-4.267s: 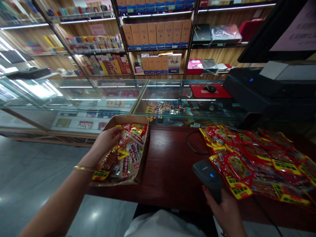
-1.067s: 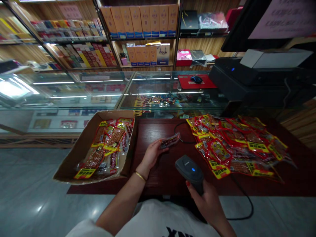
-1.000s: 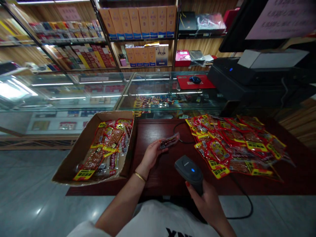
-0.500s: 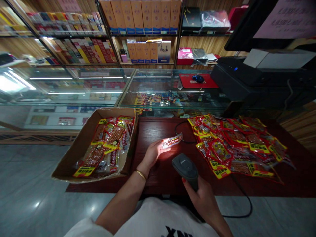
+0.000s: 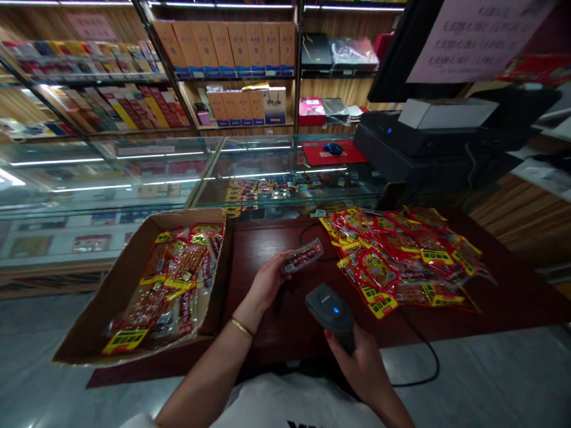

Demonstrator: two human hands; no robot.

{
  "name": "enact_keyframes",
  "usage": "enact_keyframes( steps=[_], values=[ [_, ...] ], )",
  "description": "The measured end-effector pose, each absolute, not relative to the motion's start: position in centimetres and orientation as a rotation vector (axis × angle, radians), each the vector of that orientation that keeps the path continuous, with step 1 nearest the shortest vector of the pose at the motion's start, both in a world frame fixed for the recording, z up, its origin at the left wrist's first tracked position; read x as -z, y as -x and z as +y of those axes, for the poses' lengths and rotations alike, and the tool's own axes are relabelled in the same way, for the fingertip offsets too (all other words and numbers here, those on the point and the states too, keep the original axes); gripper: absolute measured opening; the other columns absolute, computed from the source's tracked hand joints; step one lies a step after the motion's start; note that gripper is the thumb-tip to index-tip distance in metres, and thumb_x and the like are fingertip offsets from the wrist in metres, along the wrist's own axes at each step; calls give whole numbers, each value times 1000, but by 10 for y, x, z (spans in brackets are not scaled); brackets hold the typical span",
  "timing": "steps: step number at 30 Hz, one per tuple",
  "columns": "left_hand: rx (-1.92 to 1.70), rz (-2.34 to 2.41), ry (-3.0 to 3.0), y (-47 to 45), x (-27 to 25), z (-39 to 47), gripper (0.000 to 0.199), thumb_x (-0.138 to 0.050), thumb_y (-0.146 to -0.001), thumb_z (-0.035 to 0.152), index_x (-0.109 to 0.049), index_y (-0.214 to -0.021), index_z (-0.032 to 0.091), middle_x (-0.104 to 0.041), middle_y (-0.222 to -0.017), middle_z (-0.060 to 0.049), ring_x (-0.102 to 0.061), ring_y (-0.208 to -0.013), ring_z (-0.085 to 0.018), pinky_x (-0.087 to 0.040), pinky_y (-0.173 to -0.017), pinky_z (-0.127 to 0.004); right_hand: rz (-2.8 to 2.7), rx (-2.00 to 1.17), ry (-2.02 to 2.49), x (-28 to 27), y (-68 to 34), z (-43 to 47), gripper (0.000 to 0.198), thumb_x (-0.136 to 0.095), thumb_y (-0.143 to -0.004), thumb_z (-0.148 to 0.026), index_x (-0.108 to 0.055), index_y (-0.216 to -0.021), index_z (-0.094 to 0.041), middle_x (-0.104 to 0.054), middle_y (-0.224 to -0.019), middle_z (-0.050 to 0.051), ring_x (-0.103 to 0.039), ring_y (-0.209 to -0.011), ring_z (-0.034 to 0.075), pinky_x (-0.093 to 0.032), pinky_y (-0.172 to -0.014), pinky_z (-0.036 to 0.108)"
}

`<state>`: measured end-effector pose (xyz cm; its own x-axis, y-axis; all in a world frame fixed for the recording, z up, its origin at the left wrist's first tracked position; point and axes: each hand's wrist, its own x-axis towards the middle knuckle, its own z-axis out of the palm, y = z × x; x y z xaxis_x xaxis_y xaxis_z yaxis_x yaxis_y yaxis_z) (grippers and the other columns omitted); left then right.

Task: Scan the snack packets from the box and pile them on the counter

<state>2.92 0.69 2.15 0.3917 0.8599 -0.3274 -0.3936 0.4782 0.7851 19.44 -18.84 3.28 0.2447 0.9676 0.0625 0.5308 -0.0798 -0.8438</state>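
Note:
My left hand (image 5: 269, 279) grips one end of a slim snack packet (image 5: 304, 255), dark with white lettering, held above the dark red table (image 5: 250, 249). In my right hand (image 5: 359, 359) is a dark grey barcode scanner (image 5: 331, 312), its head pointing toward the packet and a blue light showing on top. To the left stands an open cardboard box (image 5: 89, 303) with several snack packets (image 5: 185, 264) inside. On the right a heap of red and yellow snack packets (image 5: 397, 255) lies on the table.
A black cable (image 5: 435, 356) loops off the table's near edge. Behind the table is a glass display counter (image 5: 267, 157) with a mouse (image 5: 332, 148) on a red mat. A black monitor (image 5: 388, 65) and a printer-like machine (image 5: 379, 139) stand at the back right.
The scanner's bright light on the packet has gone out and a blue light now shows on the scanner. The packet is tilted a little differently. My view has shifted right and up.

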Motion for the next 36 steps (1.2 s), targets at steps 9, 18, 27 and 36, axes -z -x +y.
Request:
enact_keyframes(
  steps=[9,18,27,36],
  values=[
    [-547,491,-770,-211,-91,45,22,-60,-91,24,-75,-103,12,-75,-108,-15,-68,-84,-17,-54,-80,-29,-1306,-537,1805,-25,-208,-208,33,-61,-90,-41,-76,-102,-15,-82,-89,12,-78,-79,29,-62,-77,36],
    [-571,638,-1160,-178,-102,17,24,-66,-85,16,-74,-107,15,-74,-104,-8,-63,-82,-14,-53,-87,-31,-1252,-499,1895,-18,-209,-213,46,-60,-89,-60,-77,-88,-17,-79,-72,10,-73,-62,27,-59,-64,34],
    [-1021,1416,-1481,115,-133,-21,34,-67,-86,42,-77,-107,17,-78,-105,-10,-70,-95,-25,-53,-87,-33,-1380,-540,1878,-18,-208,-191,49,-60,-86,-69,-73,-76,-23,-75,-61,7,-74,-59,28,-57,-61,34],
    [-57,2352,-1872,253,-124,-6,40,-52,-89,40,-75,-114,19,-78,-111,-16,-71,-102,-35,-49,-79,-36,-1489,-584,1813,-13,-200,-179,45,-62,-87,-66,-72,-71,-25,-75,-58,6,-73,-54,27,-57,-59,32]
  ],
)
